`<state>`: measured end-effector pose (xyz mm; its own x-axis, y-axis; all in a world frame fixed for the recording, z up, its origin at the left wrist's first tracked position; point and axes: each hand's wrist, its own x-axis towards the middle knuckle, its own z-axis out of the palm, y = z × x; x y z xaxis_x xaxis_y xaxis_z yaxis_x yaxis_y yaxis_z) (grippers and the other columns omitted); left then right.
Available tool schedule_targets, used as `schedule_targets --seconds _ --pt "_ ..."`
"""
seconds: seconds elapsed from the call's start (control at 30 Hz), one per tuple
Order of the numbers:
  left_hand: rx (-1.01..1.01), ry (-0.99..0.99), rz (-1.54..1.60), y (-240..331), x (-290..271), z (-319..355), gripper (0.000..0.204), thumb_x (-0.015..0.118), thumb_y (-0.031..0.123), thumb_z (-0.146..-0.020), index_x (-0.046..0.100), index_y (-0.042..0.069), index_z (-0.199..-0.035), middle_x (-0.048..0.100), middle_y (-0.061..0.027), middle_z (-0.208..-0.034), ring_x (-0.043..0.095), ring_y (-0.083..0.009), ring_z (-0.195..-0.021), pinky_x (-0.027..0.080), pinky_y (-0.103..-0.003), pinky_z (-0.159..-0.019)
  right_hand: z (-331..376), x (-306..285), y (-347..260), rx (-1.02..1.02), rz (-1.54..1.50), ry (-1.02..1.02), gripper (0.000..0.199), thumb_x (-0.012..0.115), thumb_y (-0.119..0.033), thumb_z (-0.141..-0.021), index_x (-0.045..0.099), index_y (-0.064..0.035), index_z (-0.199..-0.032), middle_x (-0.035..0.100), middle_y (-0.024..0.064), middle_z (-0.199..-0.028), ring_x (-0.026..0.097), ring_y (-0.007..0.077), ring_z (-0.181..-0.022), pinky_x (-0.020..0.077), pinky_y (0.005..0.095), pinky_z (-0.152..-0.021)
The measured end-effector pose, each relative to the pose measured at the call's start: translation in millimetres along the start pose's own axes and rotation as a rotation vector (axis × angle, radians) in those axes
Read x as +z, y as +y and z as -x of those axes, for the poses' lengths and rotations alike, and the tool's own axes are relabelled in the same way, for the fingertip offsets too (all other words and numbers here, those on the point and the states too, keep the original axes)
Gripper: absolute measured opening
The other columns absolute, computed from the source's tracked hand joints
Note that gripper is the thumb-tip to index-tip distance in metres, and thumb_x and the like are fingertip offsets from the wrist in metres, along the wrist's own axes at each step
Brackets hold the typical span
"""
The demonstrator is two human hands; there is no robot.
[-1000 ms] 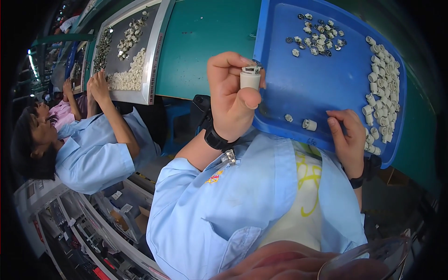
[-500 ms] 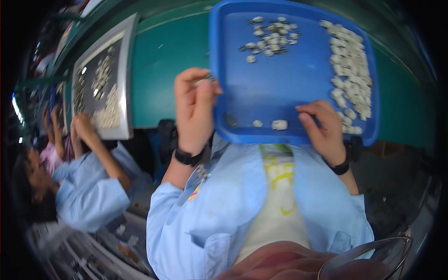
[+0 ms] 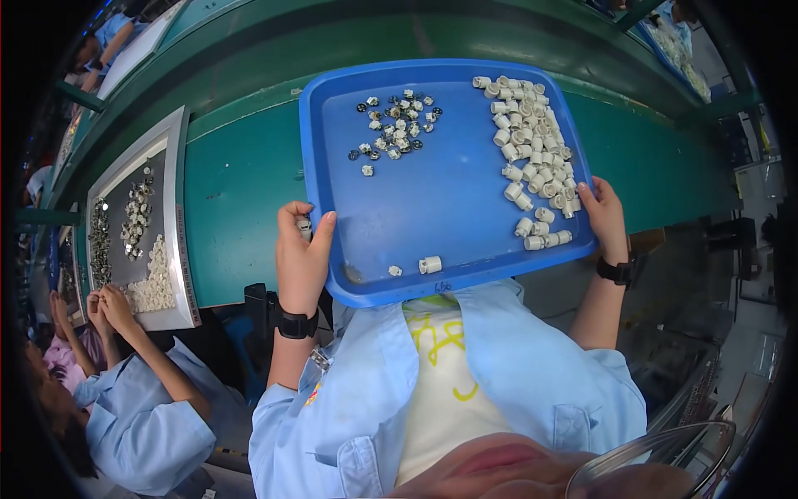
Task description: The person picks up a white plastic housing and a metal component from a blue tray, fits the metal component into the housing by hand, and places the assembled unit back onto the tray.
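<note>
At the left rim of the blue tray (image 3: 399,287), my left hand (image 3: 301,264) is curled closed around a small metal-and-white part (image 3: 304,225), mostly hidden by the fingers. Its thumb lies against the tray edge. My right hand (image 3: 608,221) grips the tray's right rim, thumb over the edge beside a heap of white cylindrical caps (image 3: 536,141). Small white-and-dark round parts (image 3: 401,129) lie scattered in the tray's far left area. Near the front rim sit a single white cap (image 3: 430,265) and a small white piece (image 3: 395,270).
The tray rests on a green bench (image 3: 237,200). To the left stands a metal-framed tray (image 3: 181,233) with piles of small parts, where a co-worker's hands (image 3: 110,309) are busy. A raised green ledge (image 3: 399,37) runs along the back.
My right hand has moved from over the tray's front area to its right rim. My left hand still holds the small part, now lower beside the left rim. The view has shifted.
</note>
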<state>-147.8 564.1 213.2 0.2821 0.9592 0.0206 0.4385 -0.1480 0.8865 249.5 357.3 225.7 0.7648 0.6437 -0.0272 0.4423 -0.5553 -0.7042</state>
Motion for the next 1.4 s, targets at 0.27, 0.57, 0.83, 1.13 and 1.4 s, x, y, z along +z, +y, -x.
schedule_targets --seconds 0.27,0.57,0.83,1.13,1.4 --pt "0.099 0.085 -0.112 -1.4 6.6 0.4 0.027 0.058 0.016 -0.084 0.049 0.003 -0.106 0.053 -0.0090 -0.082 0.050 -0.0148 -0.066 0.042 -0.026 -0.059 -8.8 1.9 -4.4 0.031 0.061 -0.009 0.024 0.060 -0.019 -0.083 0.057 0.0027 -0.092 0.060 0.0016 -0.075 0.052 0.0057 -0.066 0.0418 0.0205 -0.060" --pt "0.080 -0.015 -0.028 -8.2 -1.6 -8.2 0.019 0.053 0.013 -0.086 0.051 0.003 -0.102 0.059 -0.0144 -0.078 0.058 -0.0221 -0.065 0.045 -0.031 -0.059 -13.4 3.8 -0.4 -0.081 0.129 0.052 0.026 0.062 -0.022 -0.081 0.059 0.0023 -0.091 0.061 0.0049 -0.073 0.053 0.0084 -0.065 0.0427 0.0231 -0.058" --pt "0.215 0.089 0.017 -33.4 -29.5 -20.2 0.017 0.054 0.013 -0.085 0.054 0.003 -0.098 0.055 -0.0095 -0.074 0.053 -0.0173 -0.061 0.043 -0.028 -0.057 -40.6 -4.1 55.1 -0.124 0.158 0.081 0.036 0.062 -0.028 -0.082 0.058 0.0048 -0.096 0.060 0.0080 -0.081 0.052 0.0119 -0.074 0.0424 0.0256 -0.066" --pt "-0.022 0.692 0.596 -141.1 -229.0 -62.8 0.048 0.051 0.013 -0.086 0.030 0.007 -0.129 0.049 -0.0008 -0.069 0.043 -0.0077 -0.055 0.035 -0.021 -0.046 -79.9 -53.0 164.1 -0.016 0.259 -0.049 0.042 0.059 -0.034 -0.083 0.058 0.0063 -0.094 0.061 0.0100 -0.084 0.051 0.0146 -0.074 0.0424 0.0274 -0.069" --pt "0.023 0.867 0.914 -237.5 -406.3 -76.5 0.025 0.046 0.011 -0.086 0.043 0.016 -0.110 0.049 -0.0016 -0.071 0.039 -0.0079 -0.046 0.031 -0.019 -0.037 -83.6 -62.3 243.9 0.135 0.149 0.208 0.041 0.061 -0.027 -0.078 0.056 0.0091 -0.096 0.059 0.0164 -0.086 0.053 0.0234 -0.074 0.0439 0.0346 -0.069"
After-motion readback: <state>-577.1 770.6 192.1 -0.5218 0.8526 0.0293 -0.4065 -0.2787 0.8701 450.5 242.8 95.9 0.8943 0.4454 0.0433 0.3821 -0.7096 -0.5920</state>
